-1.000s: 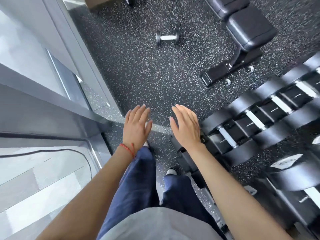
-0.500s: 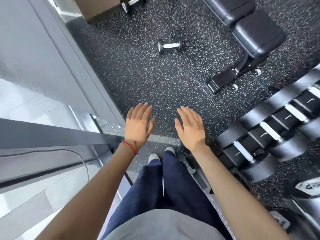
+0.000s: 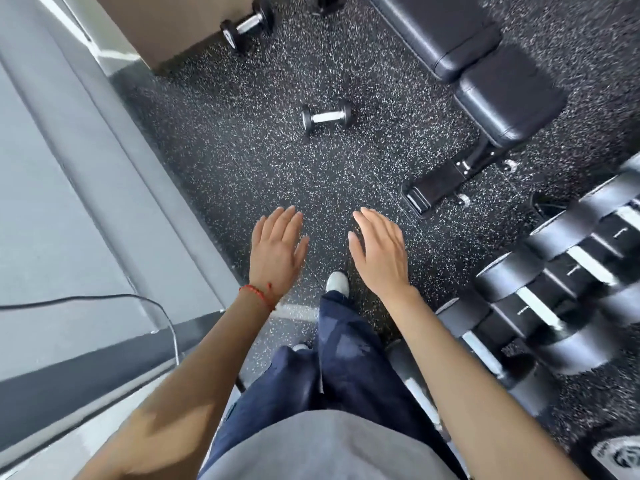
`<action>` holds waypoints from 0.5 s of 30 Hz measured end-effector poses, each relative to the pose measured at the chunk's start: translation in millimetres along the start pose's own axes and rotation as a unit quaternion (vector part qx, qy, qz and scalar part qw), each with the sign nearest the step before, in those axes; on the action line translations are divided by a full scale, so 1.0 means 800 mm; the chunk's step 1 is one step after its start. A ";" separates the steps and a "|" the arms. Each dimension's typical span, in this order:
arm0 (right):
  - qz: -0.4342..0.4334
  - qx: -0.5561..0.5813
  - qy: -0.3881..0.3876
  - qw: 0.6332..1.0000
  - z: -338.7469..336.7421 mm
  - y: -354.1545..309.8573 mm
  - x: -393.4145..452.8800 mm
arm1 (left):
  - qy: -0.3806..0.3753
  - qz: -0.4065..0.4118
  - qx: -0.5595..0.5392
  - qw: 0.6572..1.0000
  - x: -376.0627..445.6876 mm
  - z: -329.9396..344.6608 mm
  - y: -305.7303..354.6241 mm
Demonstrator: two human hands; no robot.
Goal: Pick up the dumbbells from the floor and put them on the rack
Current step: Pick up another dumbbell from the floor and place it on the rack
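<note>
Head view: dumbbell (image 3: 326, 118) on floor (image 3: 277, 174), likely heavy, rigid; grasp at chrome handle; left hand (image 3: 277, 252) and right hand (image 3: 379, 252) flat, empty.

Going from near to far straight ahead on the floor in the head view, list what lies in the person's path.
White shoe → left hand and right hand held open and level with each other above the speckled floor → small dumbbell lying alone → larger dumbbell by the far wall.
</note>
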State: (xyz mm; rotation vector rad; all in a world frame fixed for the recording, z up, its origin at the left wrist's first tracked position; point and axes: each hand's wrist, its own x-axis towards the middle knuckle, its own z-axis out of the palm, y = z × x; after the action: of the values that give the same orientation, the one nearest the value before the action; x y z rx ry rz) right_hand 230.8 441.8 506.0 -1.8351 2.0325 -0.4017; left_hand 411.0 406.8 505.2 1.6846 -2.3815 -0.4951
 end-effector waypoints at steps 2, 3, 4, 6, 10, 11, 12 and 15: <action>-0.001 0.001 0.004 1.000 -0.013 0.013 0.033 | -0.003 -0.005 0.000 1.000 0.036 0.002 0.008; -0.003 0.002 0.006 1.000 -0.020 0.020 0.048 | -0.002 -0.006 0.000 1.000 0.053 0.002 0.013; -0.005 0.002 0.008 1.000 -0.026 0.027 0.064 | 0.000 -0.007 0.002 1.000 0.070 0.002 0.017; -0.005 -0.001 0.008 1.000 -0.037 0.040 0.095 | 0.009 -0.007 0.007 1.000 0.102 0.000 0.024; 0.008 -0.015 0.006 1.000 -0.051 0.059 0.147 | 0.014 -0.017 0.014 1.000 0.152 -0.005 0.027; 0.010 -0.016 0.002 1.000 -0.052 0.060 0.159 | 0.014 -0.018 0.014 1.000 0.164 -0.006 0.027; 0.010 -0.016 -0.002 1.000 -0.053 0.061 0.169 | 0.013 -0.018 0.013 1.000 0.175 -0.007 0.026; 0.001 -0.020 -0.003 1.000 -0.054 0.060 0.206 | 0.012 -0.015 0.013 1.000 0.216 -0.009 0.018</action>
State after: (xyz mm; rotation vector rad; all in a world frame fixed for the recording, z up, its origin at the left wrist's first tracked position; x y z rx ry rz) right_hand 155.4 282.0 509.3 -1.8562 2.0515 -0.3576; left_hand 341.5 247.5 509.6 1.7290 -2.3601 -0.4484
